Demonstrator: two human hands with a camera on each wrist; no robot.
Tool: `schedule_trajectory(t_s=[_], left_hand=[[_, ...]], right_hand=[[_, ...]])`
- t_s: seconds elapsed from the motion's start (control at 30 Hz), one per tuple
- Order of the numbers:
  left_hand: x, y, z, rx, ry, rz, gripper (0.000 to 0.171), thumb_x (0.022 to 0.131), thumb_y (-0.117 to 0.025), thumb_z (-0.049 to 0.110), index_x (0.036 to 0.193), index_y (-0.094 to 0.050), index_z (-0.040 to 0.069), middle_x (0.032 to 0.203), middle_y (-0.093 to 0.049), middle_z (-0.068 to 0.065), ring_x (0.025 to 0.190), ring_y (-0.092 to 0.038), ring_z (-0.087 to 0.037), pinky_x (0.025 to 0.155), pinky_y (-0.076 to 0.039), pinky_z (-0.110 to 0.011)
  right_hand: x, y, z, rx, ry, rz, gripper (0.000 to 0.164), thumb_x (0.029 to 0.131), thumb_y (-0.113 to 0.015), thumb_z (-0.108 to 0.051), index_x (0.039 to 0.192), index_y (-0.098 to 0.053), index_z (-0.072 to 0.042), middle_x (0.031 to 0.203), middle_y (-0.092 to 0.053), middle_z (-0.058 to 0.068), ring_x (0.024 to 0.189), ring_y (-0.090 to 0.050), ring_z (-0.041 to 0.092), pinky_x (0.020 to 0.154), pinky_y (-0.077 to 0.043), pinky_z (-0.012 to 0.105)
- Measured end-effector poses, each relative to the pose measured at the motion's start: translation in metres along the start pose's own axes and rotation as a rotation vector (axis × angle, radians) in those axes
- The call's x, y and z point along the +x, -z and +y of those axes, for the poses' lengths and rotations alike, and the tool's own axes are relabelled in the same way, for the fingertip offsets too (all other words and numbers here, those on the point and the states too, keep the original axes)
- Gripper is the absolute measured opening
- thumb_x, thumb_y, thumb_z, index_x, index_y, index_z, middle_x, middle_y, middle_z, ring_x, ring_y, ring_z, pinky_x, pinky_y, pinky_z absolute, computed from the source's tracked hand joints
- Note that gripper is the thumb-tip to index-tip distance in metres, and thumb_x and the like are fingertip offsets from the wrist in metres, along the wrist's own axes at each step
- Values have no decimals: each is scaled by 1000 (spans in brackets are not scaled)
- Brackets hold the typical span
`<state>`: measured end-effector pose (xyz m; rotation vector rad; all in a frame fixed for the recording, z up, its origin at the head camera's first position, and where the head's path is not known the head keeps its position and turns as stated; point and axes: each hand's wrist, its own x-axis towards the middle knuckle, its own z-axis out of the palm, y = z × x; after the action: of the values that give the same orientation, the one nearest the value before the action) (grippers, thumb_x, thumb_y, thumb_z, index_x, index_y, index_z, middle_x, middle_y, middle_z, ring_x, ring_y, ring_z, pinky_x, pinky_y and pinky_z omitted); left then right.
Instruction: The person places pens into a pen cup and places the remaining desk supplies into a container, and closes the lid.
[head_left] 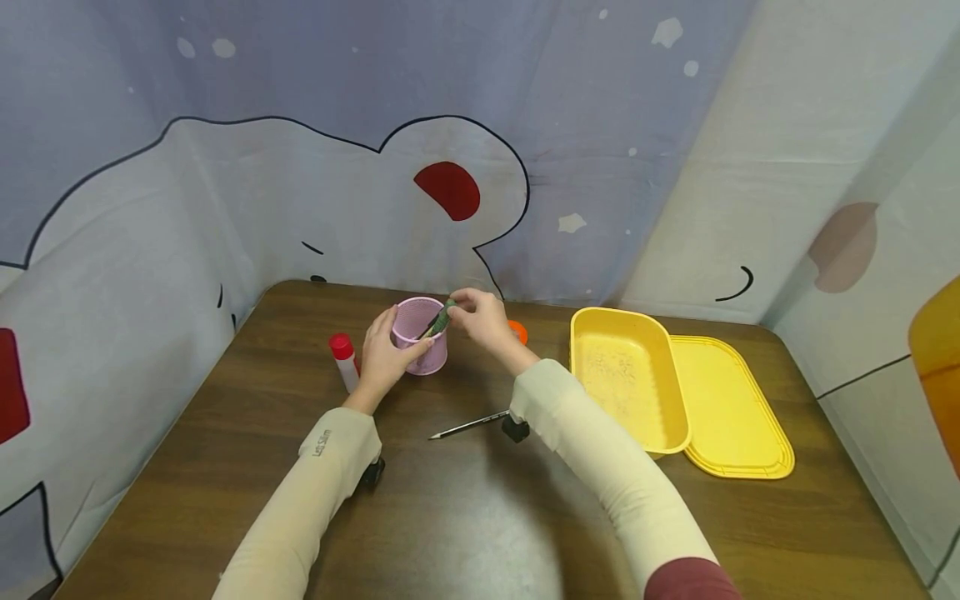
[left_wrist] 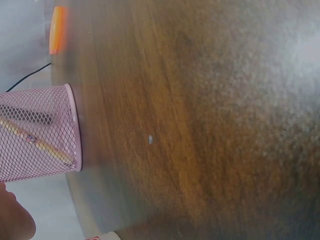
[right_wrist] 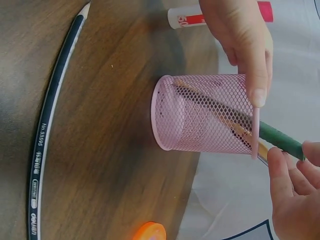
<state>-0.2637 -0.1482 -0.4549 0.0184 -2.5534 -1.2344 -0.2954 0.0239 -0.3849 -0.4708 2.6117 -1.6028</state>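
A pink mesh pen holder [head_left: 429, 360] stands upright near the table's back edge. My left hand [head_left: 384, 358] grips it from the left, its thumb over the near rim. At the opening, my right hand [head_left: 483, 321] pinches the top of a green pen-like stick [right_wrist: 280, 140], whose lower part is inside the holder. A yellowish patterned pencil [left_wrist: 37, 141] also leans inside, seen through the mesh. Just left of the left hand stands a white glue stick [head_left: 345, 362] with a red cap, partly hidden by the hand.
A dark pencil [head_left: 468, 425] lies on the table in front of the holder. Behind the right wrist is an orange round thing [head_left: 518, 332]. To the right stands a yellow box [head_left: 626, 383], with its yellow lid [head_left: 738, 417] flat beside it. A printed curtain [head_left: 337, 208] hangs behind the table.
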Motion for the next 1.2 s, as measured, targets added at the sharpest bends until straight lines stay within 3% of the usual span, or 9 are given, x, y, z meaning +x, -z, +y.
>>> schedule_trajectory(t_s=[0.2, 0.7, 1.03, 1.2], left_hand=[[1, -1, -1, 3, 6, -3, 85, 69, -70, 43, 135, -34, 4, 138, -34, -15, 128, -29, -31, 104, -25, -47], [0, 0, 1, -9, 9, -2, 86, 69, -71, 43, 136, -33, 4, 138, -34, -15, 128, -29, -31, 105, -24, -46], [-1, -1, -1, 1, 11, 5, 87, 68, -71, 44, 135, -33, 5, 138, -34, -14, 128, -29, -31, 105, -25, -45], [0, -1, -1, 0, 7, 4, 86, 68, -71, 43, 136, -33, 5, 138, -34, -15, 128, -29, -31, 105, -24, -46]], right_hand=[[-3, 0, 6, 25, -12, 0, 25, 83, -59, -9, 106, -59, 0, 86, -66, 17, 75, -64, 24, 63, -53, 24], [-21, 8, 27, -81, 14, -31, 27, 81, -62, -14, 104, -61, -1, 97, -65, 12, 87, -59, 20, 75, -49, 27], [-39, 8, 40, -118, 30, 17, 23, 79, -63, -11, 98, -63, 2, 86, -65, 12, 76, -57, 19, 66, -46, 23], [-50, 6, 49, -115, 9, 24, 22, 79, -64, -12, 96, -63, 1, 87, -66, 11, 78, -57, 19, 68, -47, 24]])
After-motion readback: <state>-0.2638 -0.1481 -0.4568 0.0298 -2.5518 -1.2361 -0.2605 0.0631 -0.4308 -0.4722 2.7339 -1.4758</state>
